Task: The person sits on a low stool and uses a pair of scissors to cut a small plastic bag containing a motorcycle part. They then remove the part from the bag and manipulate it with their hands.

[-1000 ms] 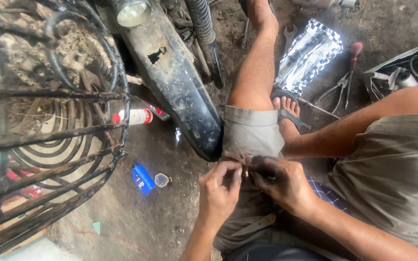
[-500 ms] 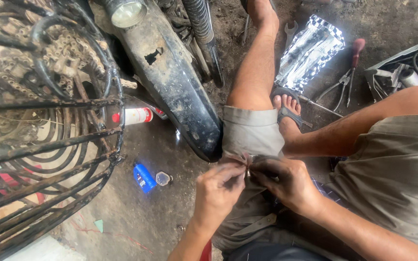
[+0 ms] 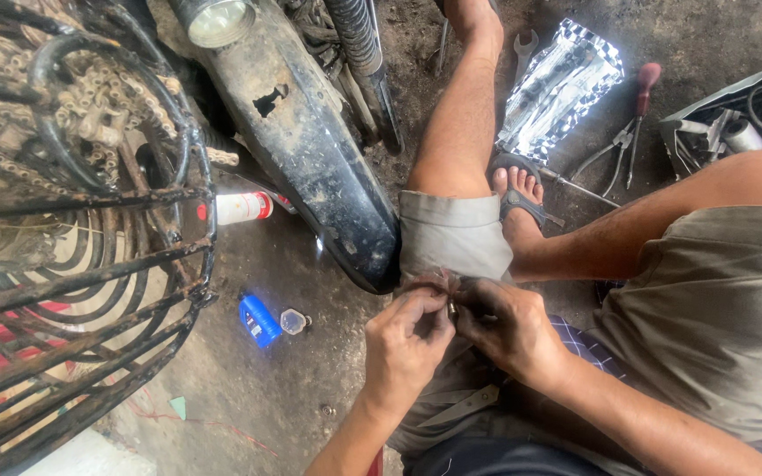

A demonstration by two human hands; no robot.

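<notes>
1. A black metal cage frame (image 3: 72, 264), rusty and caked with dirt, fills the left side.
2. A dark, scuffed motorcycle mudguard (image 3: 310, 150) runs diagonally down to the person's knee.
3. The person sits on the dirt floor (image 3: 257, 388) in grey shorts (image 3: 451, 238).
4. The left hand (image 3: 403, 348) and right hand (image 3: 509, 326) meet just over the shorts' hem, fingers pinched shut on a small metal part (image 3: 452, 308), too tiny to identify.
5. A silver foil packet (image 3: 557, 88) lies beyond the sandalled foot, pliers (image 3: 615, 145) beside it.
6. A small blue bottle (image 3: 259, 319) lies on the floor near the left hand.
</notes>
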